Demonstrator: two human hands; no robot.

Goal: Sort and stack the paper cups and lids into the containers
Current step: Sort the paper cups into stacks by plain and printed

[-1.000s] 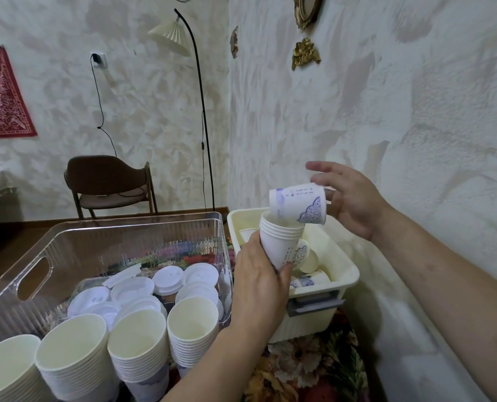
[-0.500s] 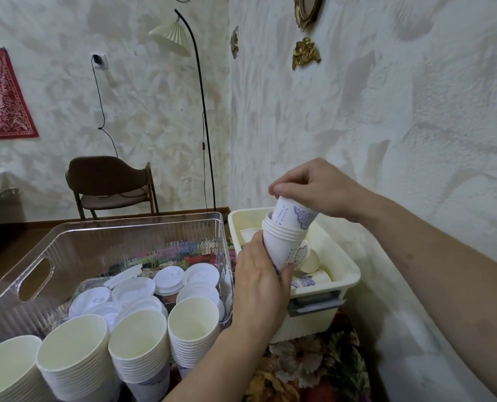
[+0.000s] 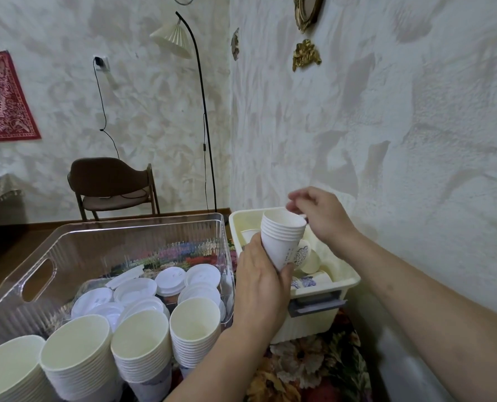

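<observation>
Since half a second ago the right hand (image 3: 324, 216) has let go of the printed cup it was pushing down; that cup now sits fully nested in the stack of small cups (image 3: 282, 242), and the hand hangs just above and behind the stack's rim, fingers loosely spread and holding nothing, though motion blurs them. The left hand (image 3: 263, 288) grips the lower half of that stack as before, tilting it over the near-left corner of the cream bin (image 3: 314, 320).

On the desk's left side stands the clear plastic container (image 3: 67, 248), the largest thing here, with a cut-out handle in its left wall; white lids (image 3: 168, 281) lie piled in its near half. The cream bin stands just beside it on the right, close against the textured wall, with a few loose printed cups (image 3: 311, 281) lying on their sides inside. Four tall stacks of large cups (image 3: 141, 340) line the desk's near edge in front of the clear container, blocking a low reach into it from the front. Bare floral cloth (image 3: 299, 369) shows at the near-right corner, between the forearms.
</observation>
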